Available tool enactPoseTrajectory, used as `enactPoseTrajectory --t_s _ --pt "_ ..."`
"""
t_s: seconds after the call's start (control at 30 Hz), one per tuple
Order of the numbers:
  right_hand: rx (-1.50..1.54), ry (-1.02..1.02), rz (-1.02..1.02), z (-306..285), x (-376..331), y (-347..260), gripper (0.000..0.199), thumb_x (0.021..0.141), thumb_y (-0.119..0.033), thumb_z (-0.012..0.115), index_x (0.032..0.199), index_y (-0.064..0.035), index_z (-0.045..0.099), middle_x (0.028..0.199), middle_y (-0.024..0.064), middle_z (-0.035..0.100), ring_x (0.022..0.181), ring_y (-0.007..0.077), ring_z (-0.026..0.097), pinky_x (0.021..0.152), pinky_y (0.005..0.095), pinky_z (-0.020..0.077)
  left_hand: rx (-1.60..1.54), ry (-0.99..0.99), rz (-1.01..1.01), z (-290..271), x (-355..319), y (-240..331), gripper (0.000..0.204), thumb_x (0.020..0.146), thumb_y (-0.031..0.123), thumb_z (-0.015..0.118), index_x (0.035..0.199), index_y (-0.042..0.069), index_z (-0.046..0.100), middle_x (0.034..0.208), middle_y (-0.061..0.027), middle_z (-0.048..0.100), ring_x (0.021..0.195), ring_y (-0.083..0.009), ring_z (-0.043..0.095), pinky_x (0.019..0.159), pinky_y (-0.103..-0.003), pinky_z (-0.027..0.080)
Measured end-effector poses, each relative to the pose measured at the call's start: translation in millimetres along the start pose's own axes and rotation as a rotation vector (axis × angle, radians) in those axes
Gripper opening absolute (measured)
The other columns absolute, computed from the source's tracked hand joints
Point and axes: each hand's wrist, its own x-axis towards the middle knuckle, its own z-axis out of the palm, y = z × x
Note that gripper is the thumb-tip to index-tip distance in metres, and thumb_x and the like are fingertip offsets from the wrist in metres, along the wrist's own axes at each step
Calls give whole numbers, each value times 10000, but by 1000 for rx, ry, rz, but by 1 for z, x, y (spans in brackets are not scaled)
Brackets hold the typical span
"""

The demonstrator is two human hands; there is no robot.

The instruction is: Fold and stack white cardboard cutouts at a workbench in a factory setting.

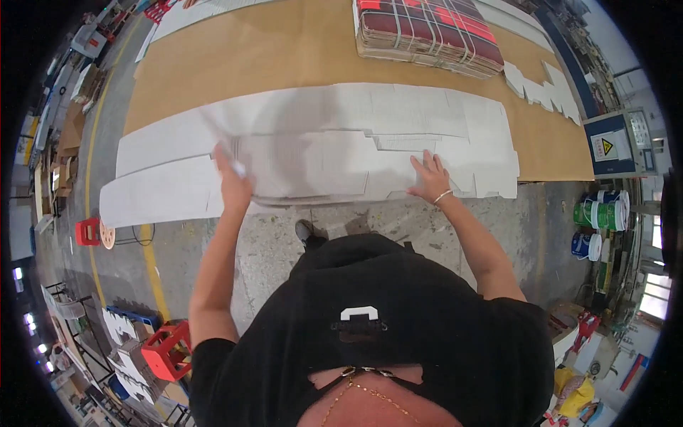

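A stack of flat white die-cut cardboard sheets [427, 135] lies along the near edge of a wide brown worktable [284, 50]. My left hand [231, 181] grips the near edge of one white sheet [284, 132], which is blurred and lifted off the stack. My right hand [429, 178] lies flat, fingers spread, on the stack near its front edge. More white sheets [153, 192] run off to the left.
A strapped bundle of red and dark printed cartons [427, 32] sits at the table's back. Loose white cut-outs [544, 89] lie at the right end. Red stools [167, 349] stand on the concrete floor at left. A control box [619, 142] and tape rolls [596, 213] are at right.
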Motion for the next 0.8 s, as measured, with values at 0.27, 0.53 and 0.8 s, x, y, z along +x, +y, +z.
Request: enactPoseTrajectory --t_s 0.27,0.53,0.8 --pt "-4 2 -11 -10 3 -4 942 533 -488 775 1348 -311 337 1444 138 206 1296 410 214 939 578 302 -893 -108 -618 -20 -11 -41 579 809 54 518 1334 -31 287 1337 -203 369 1146 -319 474 905 -361 424" --pt "-16 -62 29 -9 0 -1 936 557 -489 766 1358 -311 317 1458 136 172 1313 398 184 956 570 288 110 16 -43 -2 -3 7 727 739 -13 461 1382 -5 122 1397 -226 247 1086 -412 480 829 -397 464" --pt "-15 -17 -15 -10 2 5 946 552 -475 771 1362 -308 311 1454 141 185 1310 401 195 948 564 302 -902 36 -619 -12 -19 -43 480 834 89 490 1274 -49 356 1205 -186 500 1072 -311 516 879 -392 435"
